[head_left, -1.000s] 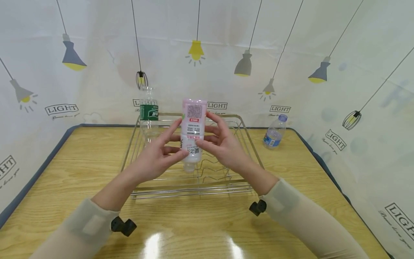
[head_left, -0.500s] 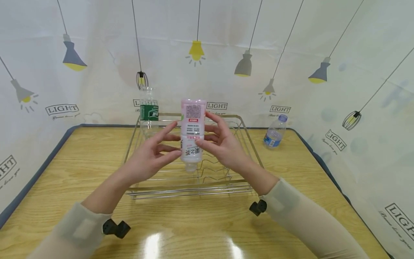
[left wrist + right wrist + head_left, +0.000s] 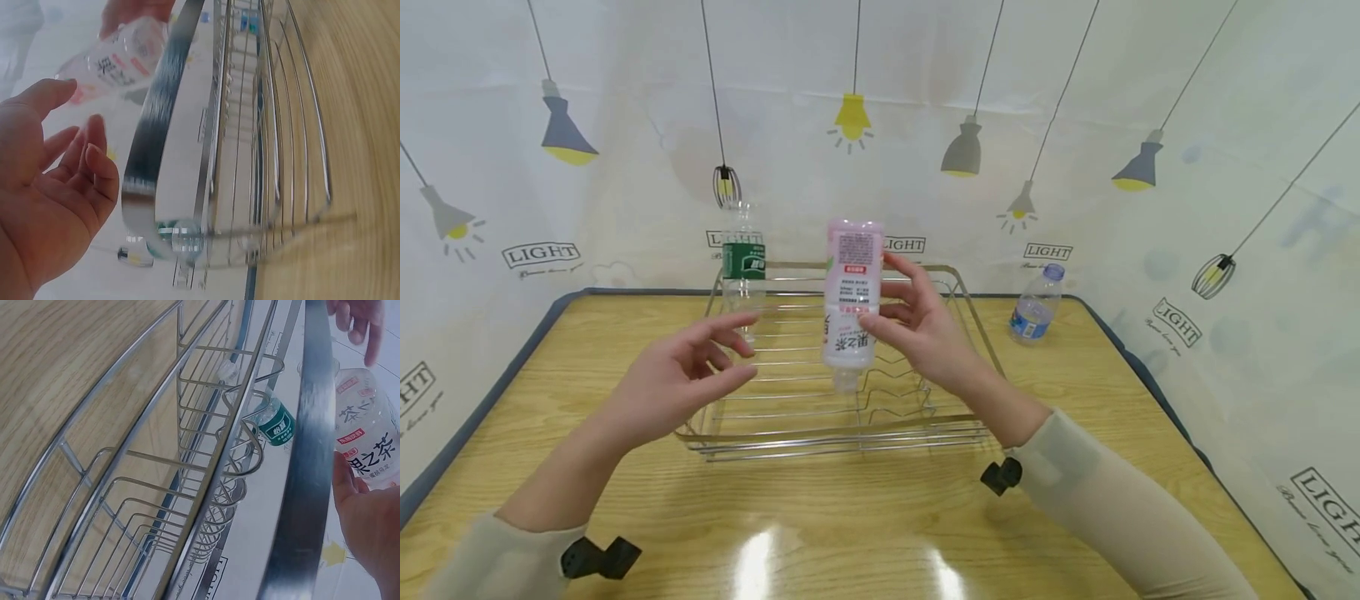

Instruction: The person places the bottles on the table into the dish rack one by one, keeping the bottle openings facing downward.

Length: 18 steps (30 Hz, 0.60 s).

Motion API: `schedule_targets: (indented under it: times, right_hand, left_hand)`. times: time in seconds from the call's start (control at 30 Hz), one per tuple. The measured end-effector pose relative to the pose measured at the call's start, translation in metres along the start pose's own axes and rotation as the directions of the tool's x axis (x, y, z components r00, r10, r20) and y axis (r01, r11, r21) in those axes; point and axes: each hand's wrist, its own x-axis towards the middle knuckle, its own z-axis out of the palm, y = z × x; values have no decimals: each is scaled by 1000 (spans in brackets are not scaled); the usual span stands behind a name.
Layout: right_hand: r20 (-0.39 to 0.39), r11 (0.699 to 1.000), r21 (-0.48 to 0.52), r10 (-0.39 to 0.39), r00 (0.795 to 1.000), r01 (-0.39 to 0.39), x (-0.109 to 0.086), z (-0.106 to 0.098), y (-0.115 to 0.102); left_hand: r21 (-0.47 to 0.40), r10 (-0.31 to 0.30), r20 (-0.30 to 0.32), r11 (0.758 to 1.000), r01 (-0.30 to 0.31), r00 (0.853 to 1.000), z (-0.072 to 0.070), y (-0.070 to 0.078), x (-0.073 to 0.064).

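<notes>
A: What're you seeing?

B: On my remote feed the right hand (image 3: 934, 337) has thumb and fingers clamped on a pink-and-white bottle (image 3: 853, 292), neck-down above the wire rack (image 3: 805, 431).

A: And the other side?

B: I see the left hand (image 3: 662, 383) clear of it, thumb apart from loosely bent fingers. Green-labelled bottle (image 3: 744, 260) at the rack's left rear, blue-capped bottle (image 3: 1036, 307) right of the rack.
</notes>
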Motion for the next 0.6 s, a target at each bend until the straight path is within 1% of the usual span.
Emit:
schedule_targets:
  times: [0.13,0.3,0.47,0.6]
  right_hand:
    - [-8,1000,0,-2,1000,2,1,-2,-2]
    - [-11,1000,8,3,1000,-3,2,-3,-4]
    - [-19,1000,-9,-4,1000,4,5,-2,-7]
    - [-36,1000,-24,-6,999,5,9,-2,-10]
  left_hand:
    - [40,3,-34,999,-1,999,-14,-15,-15]
    - [58,-44,-30,997,45,999,-26,-39,-31]
    - [62,-103,-2,993,103,995,-29,-57,-44]
    - [71,-129,6,989,128,992,-27,-66,-49]
